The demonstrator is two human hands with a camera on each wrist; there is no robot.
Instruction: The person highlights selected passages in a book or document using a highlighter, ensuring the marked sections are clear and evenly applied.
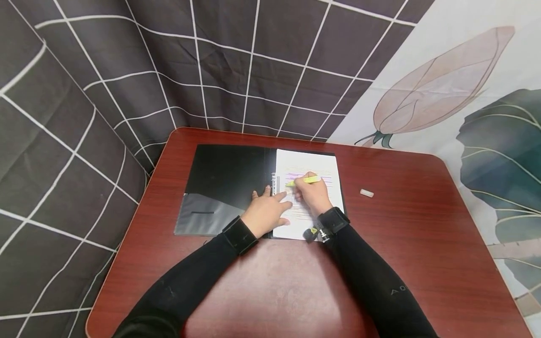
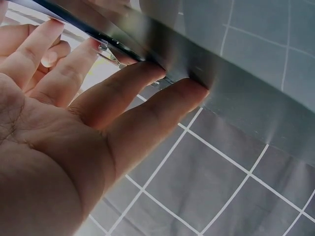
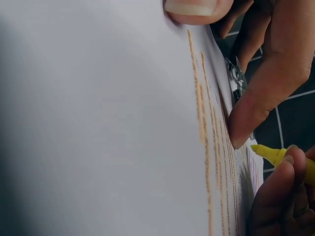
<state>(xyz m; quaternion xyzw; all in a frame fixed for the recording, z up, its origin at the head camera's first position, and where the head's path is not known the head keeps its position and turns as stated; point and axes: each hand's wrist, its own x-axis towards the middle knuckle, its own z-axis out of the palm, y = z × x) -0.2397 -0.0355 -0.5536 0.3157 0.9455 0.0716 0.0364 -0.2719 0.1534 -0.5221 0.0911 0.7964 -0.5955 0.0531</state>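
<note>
Right hand: thumb and fingers pinched round a yellow marker, tip towards the ring side of the page, just beside the left fingertips; whether the tip touches paper cannot be told. Left hand: fingers spread wide and fairly straight, gripping nothing, lying across the inner edge of the paper and the middle of the binder.

Handling (judged): marker light, stiff, smooth barrel, best taken low near the tip end; the soft nib would splay under hard pressure. Paper thin, flexible, easily creased or slid, so best pressed flat near the rings. Binder covers look stiffer, somewhat slick.

Page carries orange and purple lines. Binder lies open and flat, paper on its right half, a clear pocket low on its left cover.

Surface: red-brown table, wood-grained, glossy, light pooling at the near side. Small white piece right of the binder, well apart; kind uncertain.

Room: dark gridded cloth behind and left; pale cloth with a pink bud and leaves at right.
</note>
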